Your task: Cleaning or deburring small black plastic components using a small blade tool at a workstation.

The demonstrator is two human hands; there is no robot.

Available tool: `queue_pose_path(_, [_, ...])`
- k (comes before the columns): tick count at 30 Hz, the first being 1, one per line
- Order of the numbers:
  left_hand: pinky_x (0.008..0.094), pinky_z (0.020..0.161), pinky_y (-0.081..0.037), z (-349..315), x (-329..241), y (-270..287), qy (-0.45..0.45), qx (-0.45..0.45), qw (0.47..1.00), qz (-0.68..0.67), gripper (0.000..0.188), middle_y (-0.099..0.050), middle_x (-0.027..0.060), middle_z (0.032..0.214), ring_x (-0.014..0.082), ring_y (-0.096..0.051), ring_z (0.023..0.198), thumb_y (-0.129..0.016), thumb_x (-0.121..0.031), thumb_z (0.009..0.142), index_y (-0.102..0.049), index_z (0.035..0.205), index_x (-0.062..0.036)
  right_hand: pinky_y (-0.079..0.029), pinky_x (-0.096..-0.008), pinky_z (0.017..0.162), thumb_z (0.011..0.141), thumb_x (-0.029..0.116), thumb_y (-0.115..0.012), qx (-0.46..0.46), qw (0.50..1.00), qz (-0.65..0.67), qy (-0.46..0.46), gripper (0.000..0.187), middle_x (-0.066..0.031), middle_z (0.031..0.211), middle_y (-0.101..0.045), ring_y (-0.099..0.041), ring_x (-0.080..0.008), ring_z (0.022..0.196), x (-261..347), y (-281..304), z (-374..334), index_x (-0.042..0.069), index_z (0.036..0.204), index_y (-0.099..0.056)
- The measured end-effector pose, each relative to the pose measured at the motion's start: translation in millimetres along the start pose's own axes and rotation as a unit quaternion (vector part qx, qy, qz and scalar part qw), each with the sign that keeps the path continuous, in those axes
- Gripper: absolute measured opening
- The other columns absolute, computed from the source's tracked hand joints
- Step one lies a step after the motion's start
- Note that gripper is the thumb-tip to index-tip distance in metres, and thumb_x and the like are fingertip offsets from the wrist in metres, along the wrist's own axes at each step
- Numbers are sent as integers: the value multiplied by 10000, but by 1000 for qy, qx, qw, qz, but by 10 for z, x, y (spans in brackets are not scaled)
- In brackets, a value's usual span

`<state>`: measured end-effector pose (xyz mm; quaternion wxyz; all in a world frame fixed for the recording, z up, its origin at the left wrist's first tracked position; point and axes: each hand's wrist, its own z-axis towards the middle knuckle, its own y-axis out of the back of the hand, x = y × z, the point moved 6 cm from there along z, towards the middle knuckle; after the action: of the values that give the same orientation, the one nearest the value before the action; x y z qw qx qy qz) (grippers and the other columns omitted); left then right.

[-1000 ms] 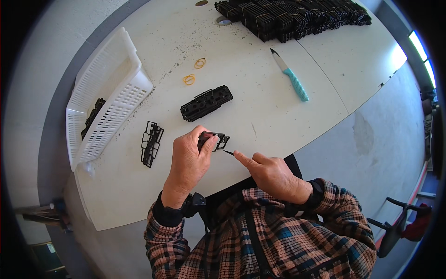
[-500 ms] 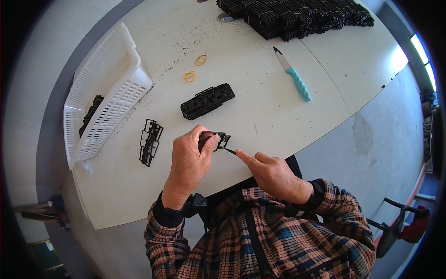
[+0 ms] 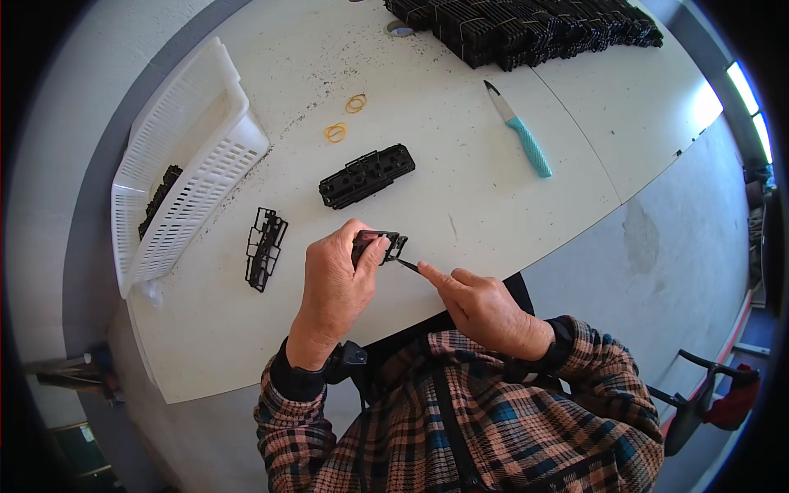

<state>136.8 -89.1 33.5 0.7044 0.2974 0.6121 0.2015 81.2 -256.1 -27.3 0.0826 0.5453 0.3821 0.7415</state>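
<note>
My left hand is closed on a black plastic frame part, thumb across its face, holding it tilted just above the near part of the table. In my right hand is a slim dark pointed tool, its forefinger stretched along it; the handle is hidden in the palm. The tool's tip meets the lower right edge of the held part. A stack of similar black parts lies beyond my hands, and a single black openwork frame lies flat to the left.
A white slotted basket with black parts inside stands at the left. Two yellow rubber bands and a knife with a teal handle lie farther back. Bundled black parts line the far edge, near a tape roll. Dark crumbs dot the white table.
Both hands stay almost in place, with the tool's tip still at the held part. Only a very slight shift of the view shows.
</note>
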Motion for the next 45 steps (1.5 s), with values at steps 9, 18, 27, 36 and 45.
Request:
queue_pose_path(9, [285,502,-427,-10,-15,-12,-27,-18,999,2,181,-575,89,616,165,-505,525,-660,-110,899,-564,819,22,-484,-366,527,907,-4,-526,7,1000,-16,10,484,-119,693,-515,-542,-264,541,-4,-32,-1,66,1384,-487])
queue_pose_path(18, [266,494,-407,-25,-49,-21,-49,-9,999,6,190,-554,70,597,114,-465,514,-658,-115,905,-566,818,26,-518,-366,549,763,-37,-603,52,989,-129,49,682,-125,803,-555,-602,-269,601,50,-46,-33,40,1415,-418])
queue_pose_path(27, [266,501,-409,-87,-12,5,-45,-20,999,-16,203,-562,66,609,113,-466,523,-666,-132,905,-569,824,27,-516,-365,554,759,-22,-600,89,979,-181,43,693,-120,802,-548,-610,-274,614,53,-72,-21,47,1422,-410])
queue_pose_path(36, [311,538,-469,-107,-5,10,-18,1,1000,-13,130,-610,129,662,239,-581,554,-656,-76,890,-570,849,13,-500,-362,518,823,-43,-558,10,998,-62,16,553,-103,696,-531,-558,-254,538,-19,59,-24,59,1364,-507])
queue_pose_path(45, [278,522,-439,-107,21,19,-32,-14,999,-16,176,-594,87,639,156,-525,539,-663,-118,901,-571,844,21,-503,-359,513,819,-57,-559,31,997,-69,30,550,-110,695,-540,-565,-255,541,40,23,13,50,1356,-508])
